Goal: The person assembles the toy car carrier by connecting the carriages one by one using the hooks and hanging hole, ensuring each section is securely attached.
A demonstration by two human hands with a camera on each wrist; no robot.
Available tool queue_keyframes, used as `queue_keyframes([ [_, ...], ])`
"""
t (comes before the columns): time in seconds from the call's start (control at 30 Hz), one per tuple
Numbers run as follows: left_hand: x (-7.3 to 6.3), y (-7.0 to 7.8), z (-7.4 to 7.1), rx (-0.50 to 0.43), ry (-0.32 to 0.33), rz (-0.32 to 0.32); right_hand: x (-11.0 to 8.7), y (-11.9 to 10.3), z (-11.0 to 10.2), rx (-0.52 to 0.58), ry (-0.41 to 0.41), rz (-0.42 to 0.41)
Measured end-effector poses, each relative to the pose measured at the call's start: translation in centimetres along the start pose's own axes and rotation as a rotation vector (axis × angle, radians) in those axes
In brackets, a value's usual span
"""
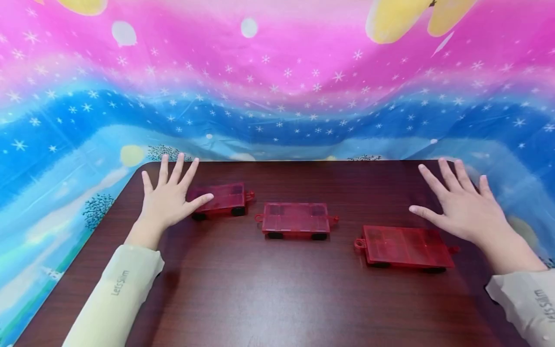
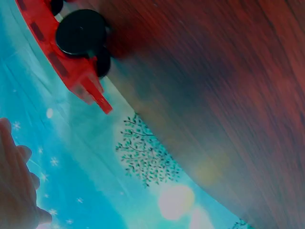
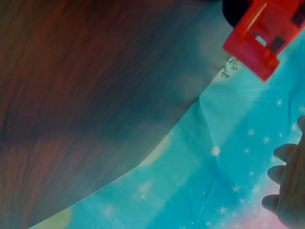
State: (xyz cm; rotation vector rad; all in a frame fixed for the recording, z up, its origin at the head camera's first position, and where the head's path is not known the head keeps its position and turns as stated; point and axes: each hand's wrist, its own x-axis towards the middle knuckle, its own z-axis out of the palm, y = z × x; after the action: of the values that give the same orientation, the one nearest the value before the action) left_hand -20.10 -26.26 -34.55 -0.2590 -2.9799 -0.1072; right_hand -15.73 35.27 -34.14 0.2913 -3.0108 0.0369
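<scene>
Three translucent red toy car bases with black wheels stand apart on the table in the head view. My left hand (image 1: pixel 166 205), fingers spread wide, overlaps the near end of the left car base (image 1: pixel 225 196) in that view. The middle car base (image 1: pixel 296 219) has a ring at its left end and a small hook at its right. My right hand (image 1: pixel 468 212) is spread beside the right car base (image 1: pixel 407 246), above and to its right, holding nothing. In the left wrist view a red car base (image 2: pixel 62 62) shows its wheels; another car base (image 3: pixel 267 38) appears in the right wrist view.
The dark brown wooden table (image 1: pixel 277 299) has a rounded far edge. Behind and around it hangs a pink and blue cloth (image 1: pixel 277 86) with snowflakes and yellow shapes.
</scene>
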Motion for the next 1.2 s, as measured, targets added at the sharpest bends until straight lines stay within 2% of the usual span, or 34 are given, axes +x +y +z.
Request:
queue_keyframes([
  [0.3, 0.1, 2.2, 0.2, 0.006, 0.004, 0.077, -0.2, -1.7, 0.4, 0.016, -0.007, -0.060],
  [0.73, -0.1, 6.1, 0.8, -0.047, 0.026, 0.243, -1.0, -4.9, 0.6, 0.035, -0.027, -0.171],
  [1.0, -0.2, 8.9, 1.1, -0.065, -0.020, 0.365, -1.7, -6.9, 0.9, 0.062, -0.069, -0.215],
  [1.2, -0.1, 10.6, 1.5, -0.077, -0.085, 0.446, -1.9, -7.8, 1.5, 0.084, -0.110, -0.237],
])
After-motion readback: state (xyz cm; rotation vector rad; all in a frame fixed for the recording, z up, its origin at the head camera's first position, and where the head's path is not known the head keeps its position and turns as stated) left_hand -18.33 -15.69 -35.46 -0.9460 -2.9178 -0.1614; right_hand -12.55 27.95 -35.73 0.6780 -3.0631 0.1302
